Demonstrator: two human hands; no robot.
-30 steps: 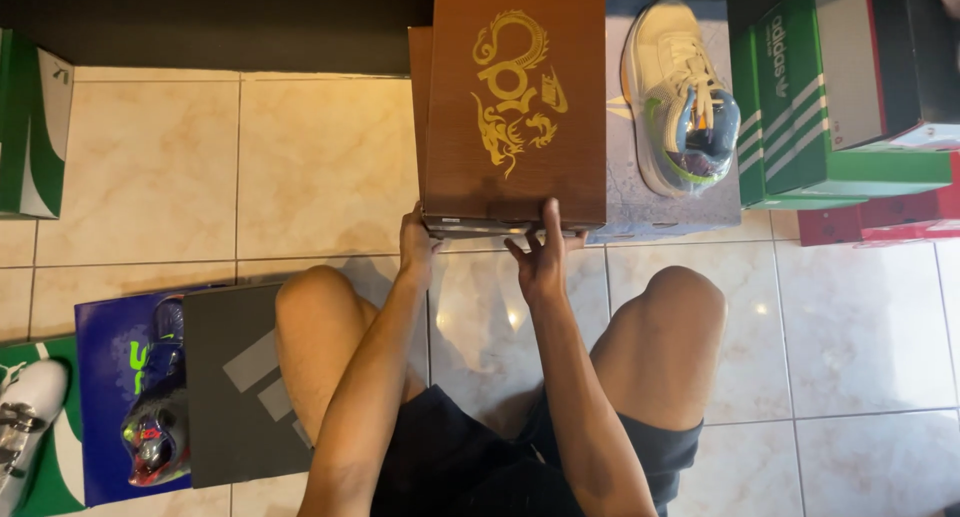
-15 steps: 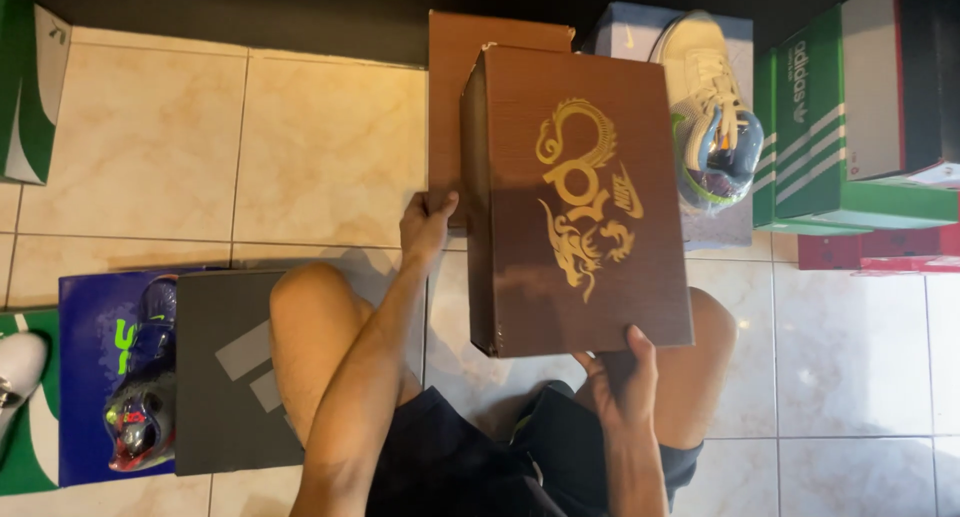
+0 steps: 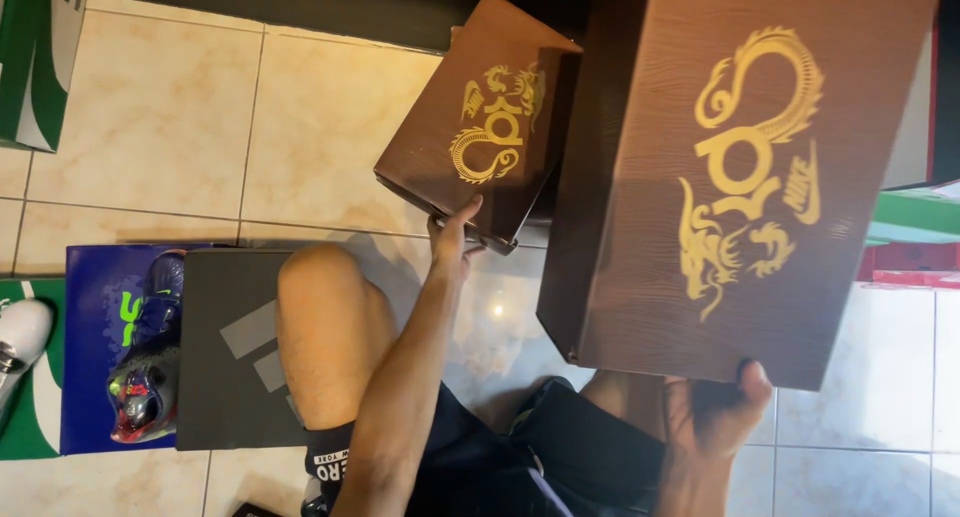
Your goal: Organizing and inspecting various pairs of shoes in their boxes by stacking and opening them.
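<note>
**A:** How many brown pieces do you count?

**B:** Two, each with a gold dragon. The big one is the brown box lid (image 3: 740, 177), raised close to the camera on the right; its long axis runs up and down the view, leaning slightly. The smaller is the brown box base (image 3: 480, 127), tilted, its long axis slanting from lower left to upper right, low over the tiled floor (image 3: 160, 117).

**A:** And the hands?

**B:** Two. The right hand (image 3: 720, 417) grips the lid's near edge, thumb on top and fingers curled beneath. The left hand (image 3: 450, 242) clasps the base's near corner, thumb over the rim.

**A:** Anything else, by size?

**B:** One dark grey box (image 3: 235, 347) beside the left knee, one blue box (image 3: 95, 307) touching it, then one multicoloured shoe (image 3: 145, 377) lying on the blue one, toe toward the person.
</note>
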